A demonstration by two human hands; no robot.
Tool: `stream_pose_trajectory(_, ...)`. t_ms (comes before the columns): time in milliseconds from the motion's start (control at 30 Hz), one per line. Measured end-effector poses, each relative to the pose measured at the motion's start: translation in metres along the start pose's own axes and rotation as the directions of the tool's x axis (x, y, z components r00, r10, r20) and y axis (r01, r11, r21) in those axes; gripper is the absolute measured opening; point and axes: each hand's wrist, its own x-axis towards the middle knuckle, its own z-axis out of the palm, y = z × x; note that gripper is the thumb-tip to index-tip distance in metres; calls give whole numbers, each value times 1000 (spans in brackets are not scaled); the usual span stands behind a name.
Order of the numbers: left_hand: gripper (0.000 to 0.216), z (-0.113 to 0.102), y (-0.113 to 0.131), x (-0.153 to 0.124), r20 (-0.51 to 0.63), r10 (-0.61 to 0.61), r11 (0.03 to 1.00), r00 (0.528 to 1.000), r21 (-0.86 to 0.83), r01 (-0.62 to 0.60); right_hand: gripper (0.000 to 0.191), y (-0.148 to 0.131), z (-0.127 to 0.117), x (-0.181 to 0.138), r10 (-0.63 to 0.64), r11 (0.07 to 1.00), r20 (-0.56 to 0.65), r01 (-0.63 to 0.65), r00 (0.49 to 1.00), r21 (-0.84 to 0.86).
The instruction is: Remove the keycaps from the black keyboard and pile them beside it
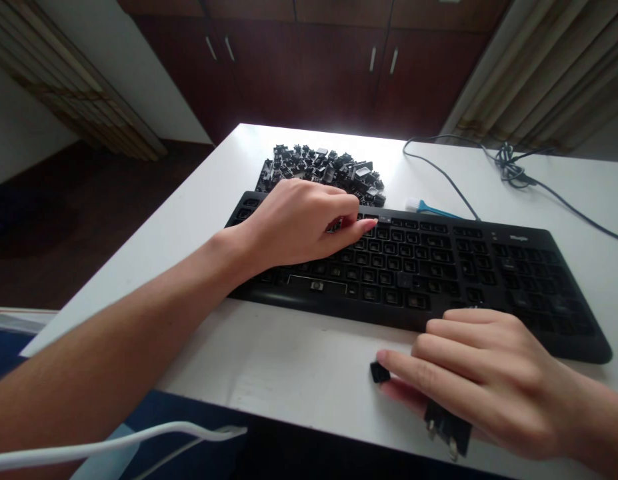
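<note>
Status: nearly every socket on the keyboard (pixel 489 267) stands bare, and the loose caps lie in a keycap pile (pixel 321 168) just beyond my left fingertips, so I judge the cap work as a whole-board job with almost all positions uncapped. My left hand (pixel 301 223) rests on the upper rows, fingers curled with the index extended; something dark sits under them, but I cannot tell whether they grip it. My right hand (pixel 489 380) lies on the table (pixel 299 360) just nearer me than the keyboard, thumb and index closed on a small keycap (pixel 379 372), with a wide keycap (pixel 446 427) (metal clips showing) tucked beneath the other fingers. A blue brush (pixel 433 210) lies beyond the keyboard, right of my left fingers; the cable (pixel 509 167) runs farther off. Nothing blocks the sockets except my own left hand.
</note>
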Motion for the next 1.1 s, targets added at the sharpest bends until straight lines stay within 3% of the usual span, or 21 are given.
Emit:
stream_pose_trajectory(133, 38, -9, 13, 3, 21, -105, 925, 994, -364, 106, 20, 3, -2, 1, 43, 998, -84, -40, 996, 38)
stream_pose_trajectory(200, 35, -17, 18, 4, 183, -90, 792, 979, -583, 182, 21, 3, -5, 2, 78, 996, -167, -69, 983, 56)
stream_pose_trajectory(267, 33, -24, 22, 5, 416, 48, 616, 908, -728, 301, 20, 3, -10, 4, 110, 993, -258, -97, 960, 61)
stream_pose_trajectory(333, 34, -28, 24, 4, 577, 218, 474, 787, -767, 432, 18, 3, -14, 6, 143, 989, -333, -123, 932, 79)
stream_pose_trajectory(400, 38, -27, 25, 2, 654, 308, 383, 691, -750, 539, 18, 4, -17, 7, 168, 984, -379, -133, 910, 116)
stream_pose_trajectory(500, 40, -20, 28, -2, 663, 389, 286, 640, -747, 600, 21, 6, -17, 7, 178, 978, -405, -118, 897, 169)
stream_pose_trajectory(600, 41, -15, 30, -5, 664, 398, 205, 633, -737, 644, 22, 7, -15, 7, 176, 974, -423, -94, 889, 207)
stream_pose_trajectory(767, 39, -9, 35, -4, 660, 358, -20, 660, -701, 713, 18, 7, -17, 6, 173, 971, -446, -77, 878, 225)
stream_pose_trajectory(933, 31, -6, 43, -2, 642, 332, -102, 691, -703, 703, 17, 7, -23, 6, 156, 973, -433, -63, 888, 221)
stream_pose_trajectory(1100, 24, -2, 53, -5, 585, 284, -219, 760, -732, 645, 22, 10, -25, 6, 158, 967, -443, -46, 882, 253)
